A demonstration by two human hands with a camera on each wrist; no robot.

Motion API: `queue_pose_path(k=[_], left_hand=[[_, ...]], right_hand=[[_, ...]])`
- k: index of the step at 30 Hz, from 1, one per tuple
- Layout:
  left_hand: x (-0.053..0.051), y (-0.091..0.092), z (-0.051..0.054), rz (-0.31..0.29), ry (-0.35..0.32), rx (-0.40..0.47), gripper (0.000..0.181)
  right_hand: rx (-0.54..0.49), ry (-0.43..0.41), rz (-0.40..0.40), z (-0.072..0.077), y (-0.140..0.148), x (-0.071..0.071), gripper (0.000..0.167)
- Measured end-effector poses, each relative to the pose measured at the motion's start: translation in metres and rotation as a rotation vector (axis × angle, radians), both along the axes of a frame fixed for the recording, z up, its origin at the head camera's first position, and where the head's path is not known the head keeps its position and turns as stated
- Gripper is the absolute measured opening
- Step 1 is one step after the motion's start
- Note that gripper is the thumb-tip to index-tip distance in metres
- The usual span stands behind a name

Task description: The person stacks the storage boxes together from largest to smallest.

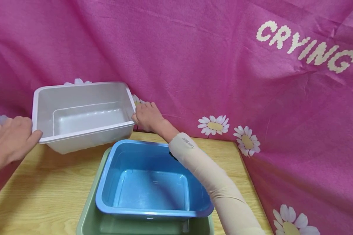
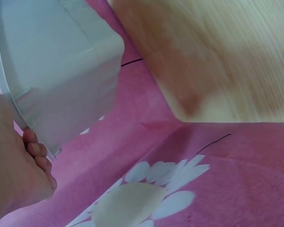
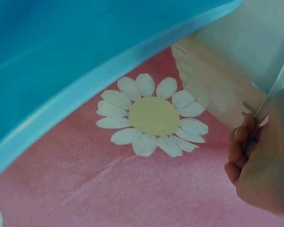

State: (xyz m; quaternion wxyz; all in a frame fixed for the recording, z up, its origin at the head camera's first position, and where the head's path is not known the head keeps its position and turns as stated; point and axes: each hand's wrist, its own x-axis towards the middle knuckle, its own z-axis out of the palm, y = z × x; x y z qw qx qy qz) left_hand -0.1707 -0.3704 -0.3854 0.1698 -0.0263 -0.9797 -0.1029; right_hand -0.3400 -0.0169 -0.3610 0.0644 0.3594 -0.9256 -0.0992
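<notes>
Both hands hold a white plastic bin [image 1: 88, 132] by its two short ends, tilted above the back left of the table. The left hand [image 1: 16, 138] grips the left rim; in the left wrist view its fingers [image 2: 36, 150] curl under the edge. At the other end, the right hand [image 1: 148, 116] grips the right rim, fingers [image 3: 235, 150] curled beneath it in the right wrist view. The inside of the white bin holds nothing visible. A blue bin [image 1: 153, 192] sits inside a larger green bin [image 1: 88, 209] below the right forearm.
Under the bins is a wood-grain table [image 1: 47, 189]. A pink cloth [image 1: 179, 58] with daisies and lettering hangs behind and along the right side. The table's right edge [image 1: 250, 176] runs close to that cloth.
</notes>
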Motion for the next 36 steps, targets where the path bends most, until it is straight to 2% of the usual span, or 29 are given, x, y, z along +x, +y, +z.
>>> queue_pose_path(k=[8,17,24,29,36], left_hand=[[-0.007,0.003,0.015,0.007,-0.001,-0.007,0.032],[-0.017,0.002,0.023,0.007,0.006,0.001,0.031],[-0.009,0.01,0.03,-0.002,0.019,0.009,0.031],[-0.009,0.016,0.034,-0.023,0.029,0.012,0.03],[-0.009,0.019,0.036,-0.021,0.023,-0.007,0.03]], right_hand=[[-0.01,0.03,0.003,0.01,0.007,0.003,0.031],[0.045,0.058,-0.022,0.029,0.013,0.005,0.035],[0.012,0.04,-0.019,0.036,0.021,0.012,0.034],[-0.02,0.027,-0.007,0.039,0.028,0.013,0.032],[-0.026,0.013,-0.018,0.043,0.036,0.016,0.03]])
